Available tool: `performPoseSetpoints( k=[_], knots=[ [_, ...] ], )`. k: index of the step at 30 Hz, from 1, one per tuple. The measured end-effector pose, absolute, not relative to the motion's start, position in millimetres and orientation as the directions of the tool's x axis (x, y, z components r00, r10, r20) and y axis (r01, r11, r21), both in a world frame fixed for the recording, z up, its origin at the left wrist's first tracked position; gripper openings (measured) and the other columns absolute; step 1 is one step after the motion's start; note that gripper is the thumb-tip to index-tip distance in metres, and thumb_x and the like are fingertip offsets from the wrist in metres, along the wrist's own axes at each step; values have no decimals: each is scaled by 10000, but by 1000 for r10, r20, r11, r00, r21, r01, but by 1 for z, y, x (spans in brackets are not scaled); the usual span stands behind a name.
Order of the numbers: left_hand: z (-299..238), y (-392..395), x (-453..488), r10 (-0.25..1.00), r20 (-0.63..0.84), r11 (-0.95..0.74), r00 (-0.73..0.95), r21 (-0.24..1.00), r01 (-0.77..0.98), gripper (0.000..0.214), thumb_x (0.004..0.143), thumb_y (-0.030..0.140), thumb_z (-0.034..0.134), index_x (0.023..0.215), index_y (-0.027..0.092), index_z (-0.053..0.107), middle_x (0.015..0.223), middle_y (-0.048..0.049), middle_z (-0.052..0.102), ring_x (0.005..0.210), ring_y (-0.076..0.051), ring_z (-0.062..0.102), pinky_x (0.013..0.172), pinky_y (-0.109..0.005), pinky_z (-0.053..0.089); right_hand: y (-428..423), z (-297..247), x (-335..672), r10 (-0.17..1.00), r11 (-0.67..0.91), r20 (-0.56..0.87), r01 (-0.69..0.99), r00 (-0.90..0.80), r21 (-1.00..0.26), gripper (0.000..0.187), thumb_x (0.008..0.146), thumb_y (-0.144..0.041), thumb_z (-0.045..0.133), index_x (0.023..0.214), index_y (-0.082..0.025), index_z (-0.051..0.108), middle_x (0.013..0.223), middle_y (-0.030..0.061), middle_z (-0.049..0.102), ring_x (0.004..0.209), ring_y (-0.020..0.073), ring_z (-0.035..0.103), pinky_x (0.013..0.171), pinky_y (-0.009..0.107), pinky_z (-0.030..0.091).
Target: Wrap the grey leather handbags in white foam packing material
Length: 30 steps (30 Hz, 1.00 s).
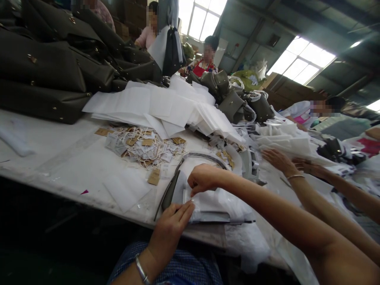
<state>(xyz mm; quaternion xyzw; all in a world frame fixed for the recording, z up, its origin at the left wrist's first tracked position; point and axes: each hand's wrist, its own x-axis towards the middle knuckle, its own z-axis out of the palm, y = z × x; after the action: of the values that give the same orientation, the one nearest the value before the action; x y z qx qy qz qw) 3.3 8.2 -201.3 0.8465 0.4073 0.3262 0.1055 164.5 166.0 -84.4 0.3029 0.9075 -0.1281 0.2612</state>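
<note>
A dark grey-green handbag (pixel 170 192) lies at the table's near edge, its strap (pixel 204 154) looped behind it. White wrapping (pixel 221 200) covers much of it. My left hand (pixel 175 219) rests on the bag's near left side, fingers stretched out over the wrapping and thumb mostly hidden. Just beyond those fingertips, my right hand (pixel 204 178) is closed in a pinch with its fingertips down at the wrapping. Whatever is between them is too small to make out. The two hands nearly touch.
Behind lie a heap of tags with strings (pixel 145 144) and stacked white sheets (pixel 166 105). Dark bags (pixel 38 67) pile up at left, more bags (pixel 233 105) at centre. A co-worker's hands (pixel 279 160) reach over white packing (pixel 285 138) at right. Other people stand beyond the table (pixel 74 158).
</note>
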Motion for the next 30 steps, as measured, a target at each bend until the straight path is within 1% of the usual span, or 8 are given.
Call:
performPoseSetpoints(
  k=[6, 11, 15, 17, 20, 22, 26, 30],
  knots=[
    [-205, 8, 3, 740, 495, -660, 456, 401, 635, 414, 974, 103, 467, 1381, 157, 516, 1349, -52, 612, 1024, -189, 574, 936, -339, 539, 164, -81, 147, 463, 823, -616, 567, -637, 32, 231, 832, -474, 718, 899, -267, 794, 803, 15, 751, 714, 169, 648, 537, 276, 262],
    [-213, 8, 0, 695, 556, -693, 456, 353, 628, 396, 1002, 124, 392, 1366, 166, 542, 1343, -65, 615, 1077, -203, 581, 947, -354, 523, 158, -68, 134, 449, 834, -663, 548, -599, 69, 192, 855, -390, 714, 960, -250, 793, 874, 31, 762, 799, 180, 666, 551, 269, 291],
    [-214, 11, -1, 689, 544, -698, 478, 325, 638, 377, 982, 98, 417, 1314, 174, 581, 1481, -82, 496, 1068, -224, 582, 933, -392, 512, 156, -67, 132, 460, 837, -666, 537, -587, 105, 181, 850, -341, 724, 985, -240, 791, 901, 39, 764, 810, 191, 667, 548, 279, 294],
    [-213, 14, -2, 681, 529, -714, 507, 325, 620, 348, 976, 101, 443, 1280, 174, 596, 1522, -66, 450, 1032, -221, 582, 914, -398, 513, 157, -70, 133, 466, 839, -651, 532, -599, 111, 183, 841, -348, 732, 976, -240, 792, 899, 39, 764, 799, 190, 665, 544, 281, 290],
    [-213, 15, -5, 651, 552, -750, 521, 359, 556, 326, 989, 126, 450, 1272, 196, 598, 1444, -15, 547, 1044, -211, 575, 911, -378, 511, 160, -74, 135, 454, 839, -662, 537, -596, 92, 198, 846, -388, 724, 961, -242, 791, 888, 32, 763, 781, 187, 660, 535, 281, 289],
    [-214, 14, -6, 650, 568, -753, 505, 389, 531, 364, 1002, 130, 430, 1330, 216, 561, 1380, 5, 604, 1076, -198, 571, 931, -357, 506, 163, -76, 135, 452, 834, -672, 545, -586, 86, 204, 840, -395, 727, 964, -246, 790, 882, 26, 763, 771, 189, 656, 536, 281, 298],
    [-216, 12, -4, 675, 569, -729, 469, 418, 543, 438, 1014, 119, 390, 1434, 218, 466, 1349, -4, 626, 1081, -178, 578, 955, -339, 506, 170, -81, 131, 437, 839, -684, 539, -584, 76, 199, 793, -397, 777, 934, -258, 794, 858, 12, 764, 721, 185, 639, 549, 278, 320],
    [-216, 11, -1, 684, 567, -719, 459, 420, 554, 417, 1012, 133, 398, 1410, 208, 498, 1343, -22, 630, 1076, -185, 586, 930, -354, 533, 179, -88, 129, 394, 853, -707, 521, -588, 42, 199, 762, -428, 809, 827, -240, 792, 764, -1, 749, 640, 164, 605, 549, 275, 314]
  ],
)
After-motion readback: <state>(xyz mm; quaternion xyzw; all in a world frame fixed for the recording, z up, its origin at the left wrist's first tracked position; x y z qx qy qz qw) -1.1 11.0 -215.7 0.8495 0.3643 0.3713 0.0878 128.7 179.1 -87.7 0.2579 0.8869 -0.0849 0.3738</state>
